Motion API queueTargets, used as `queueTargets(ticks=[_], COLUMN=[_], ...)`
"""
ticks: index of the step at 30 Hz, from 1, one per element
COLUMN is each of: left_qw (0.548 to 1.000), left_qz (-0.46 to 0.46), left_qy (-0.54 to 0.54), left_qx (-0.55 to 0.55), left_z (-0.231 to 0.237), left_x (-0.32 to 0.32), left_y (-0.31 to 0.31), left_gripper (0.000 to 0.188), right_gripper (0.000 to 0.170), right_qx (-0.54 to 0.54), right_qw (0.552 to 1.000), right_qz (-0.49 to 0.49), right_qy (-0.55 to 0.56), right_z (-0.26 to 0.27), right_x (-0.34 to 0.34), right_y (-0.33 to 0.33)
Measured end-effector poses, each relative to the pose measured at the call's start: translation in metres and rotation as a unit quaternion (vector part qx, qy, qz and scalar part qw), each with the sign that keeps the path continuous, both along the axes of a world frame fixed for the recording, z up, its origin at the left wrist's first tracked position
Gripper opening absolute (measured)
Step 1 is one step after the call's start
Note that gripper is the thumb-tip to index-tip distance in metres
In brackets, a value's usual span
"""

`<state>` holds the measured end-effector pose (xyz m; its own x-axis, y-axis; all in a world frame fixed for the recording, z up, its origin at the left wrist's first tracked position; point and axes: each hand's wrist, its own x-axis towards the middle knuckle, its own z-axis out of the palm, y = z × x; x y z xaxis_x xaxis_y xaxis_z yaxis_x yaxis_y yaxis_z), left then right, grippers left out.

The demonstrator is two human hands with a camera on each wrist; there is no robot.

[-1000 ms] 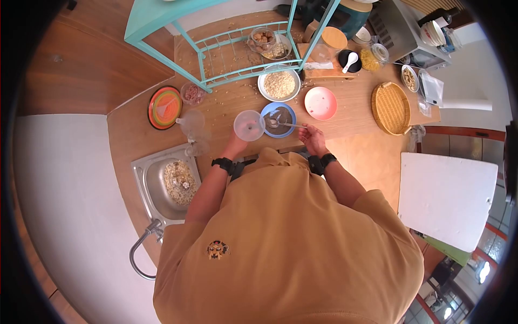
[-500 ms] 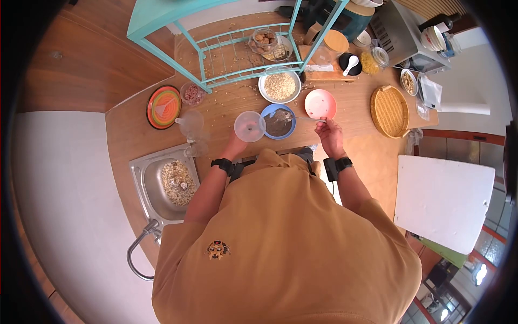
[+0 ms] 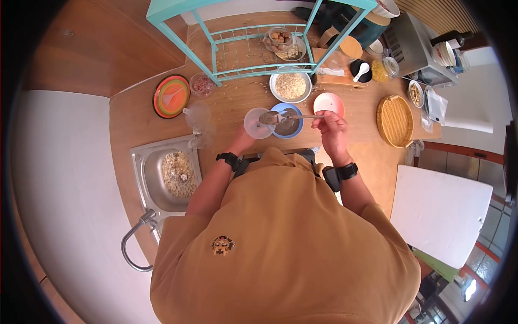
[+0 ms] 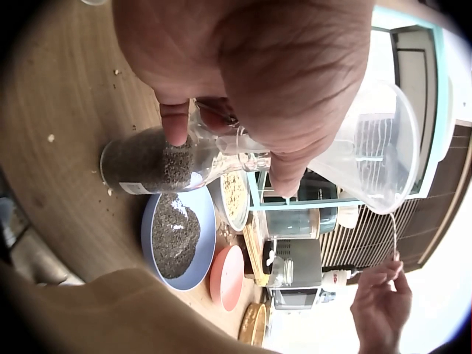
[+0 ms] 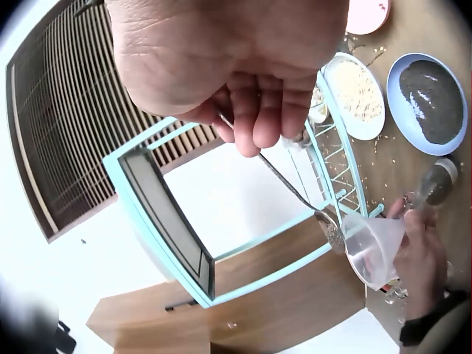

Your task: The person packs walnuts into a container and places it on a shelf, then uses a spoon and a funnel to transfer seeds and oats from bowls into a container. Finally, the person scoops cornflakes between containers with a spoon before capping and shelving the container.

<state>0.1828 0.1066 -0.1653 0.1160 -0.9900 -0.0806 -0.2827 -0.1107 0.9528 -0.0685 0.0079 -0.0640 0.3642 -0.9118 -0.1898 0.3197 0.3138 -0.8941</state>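
My left hand (image 3: 243,139) grips the neck of a clear glass bottle (image 4: 140,158), which is largely filled with small dark seeds. A translucent plastic funnel (image 3: 256,128) sits in the bottle's mouth, its wide end facing up. In my right hand (image 3: 333,135), a metal spoon (image 3: 305,116) is pinched by the handle. Its bowl carries a heap of dark seeds and overlaps the funnel's rim in the head view; in the right wrist view it is right beside the rim. Close by stands a blue bowl (image 4: 209,232) with more dark seeds (image 4: 173,247).
Behind the blue bowl are a pink bowl (image 3: 329,100) and a white bowl (image 3: 273,89) of oats, in front of a teal rack (image 3: 181,43). Clear glassware (image 3: 197,114) stands left of my left hand, near the sink (image 3: 141,162). A wicker tray (image 3: 396,121) lies to the right.
My right hand has lifted the spoon out of the blue bowl with a heap of seeds and brought its bowl left to the funnel. My left hand keeps holding the bottle.
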Motion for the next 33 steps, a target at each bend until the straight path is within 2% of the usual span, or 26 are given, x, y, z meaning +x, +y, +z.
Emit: queueTargets(ticks=[1,2,4,5,6,7,8,9,11,12,13,14,15,18,19,24,28,33], left_qw=[1.000,1.000,0.999,0.999,0.999,0.999,0.999,1.000,0.999,0.998,0.997,0.997,0.998,0.997,0.996,0.995,0.995,0.994], left_qz=[0.000,0.002,-0.019,-0.018,-0.031,-0.043,-0.043,-0.022,-0.003,0.002,0.007,0.005,0.002,-0.002,0.003,0.006,0.009,0.019], left_qy=[0.019,0.019,0.019,0.019,0.024,0.029,0.029,0.013,-0.001,-0.021,-0.041,-0.040,-0.042,-0.048,-0.051,-0.066,-0.076,-0.093], left_qx=[-0.007,-0.008,0.024,0.024,0.017,0.011,0.011,-0.018,-0.046,-0.052,-0.058,-0.059,-0.051,-0.058,-0.073,-0.071,-0.058,-0.050], left_z=[0.005,0.003,-0.004,-0.006,-0.009,-0.013,-0.018,-0.022,-0.024,-0.024,-0.024,-0.025,-0.027,-0.027,-0.026,-0.017,-0.020,-0.029], left_x=[-0.001,0.000,0.002,0.004,0.005,0.006,0.006,0.006,0.005,0.004,0.003,0.003,0.004,0.005,0.004,0.004,0.005,0.006], left_y=[-0.001,0.001,0.002,0.002,0.002,0.003,0.003,0.004,0.004,0.005,0.005,0.005,0.006,0.006,0.005,0.005,0.007,0.010], left_gripper=[0.036,0.036,0.040,0.040,0.040,0.040,0.040,0.038,0.037,0.036,0.034,0.034,0.031,0.027,0.025,0.024,0.026,0.029], right_gripper=[0.026,0.026,0.023,0.021,0.021,0.021,0.021,0.021,0.024,0.024,0.025,0.027,0.030,0.031,0.031,0.028,0.026,0.027], right_qx=[-0.040,-0.040,-0.242,-0.308,-0.308,-0.352,-0.396,-0.396,-0.351,-0.351,-0.249,-0.141,-0.088,-0.041,-0.056,0.005,0.082,0.191], right_qw=[0.997,0.997,0.950,0.920,0.920,0.903,0.883,0.883,0.922,0.922,0.965,0.986,0.991,0.993,0.989,0.988,0.990,0.980], right_qz=[0.013,0.014,0.095,0.119,0.120,0.136,0.152,0.152,0.070,0.069,-0.008,-0.084,-0.104,-0.107,-0.091,-0.062,-0.054,-0.026], right_qy=[0.059,0.058,0.171,0.209,0.209,0.206,0.202,0.202,0.146,0.147,0.081,0.013,-0.014,0.041,0.103,0.141,0.103,-0.039], right_z=[0.004,0.010,0.025,0.035,0.045,0.055,0.059,0.057,0.047,0.035,0.019,0.007,-0.004,-0.047,-0.063,-0.124,-0.143,-0.181], right_x=[0.005,0.009,0.016,0.018,0.019,0.020,0.021,0.020,0.014,0.010,0.006,0.002,-0.005,-0.027,-0.035,-0.058,-0.060,-0.060], right_y=[0.002,0.005,0.010,0.011,0.012,0.014,0.015,0.014,0.011,0.009,0.006,0.002,-0.003,-0.013,-0.014,0.000,0.007,0.003])
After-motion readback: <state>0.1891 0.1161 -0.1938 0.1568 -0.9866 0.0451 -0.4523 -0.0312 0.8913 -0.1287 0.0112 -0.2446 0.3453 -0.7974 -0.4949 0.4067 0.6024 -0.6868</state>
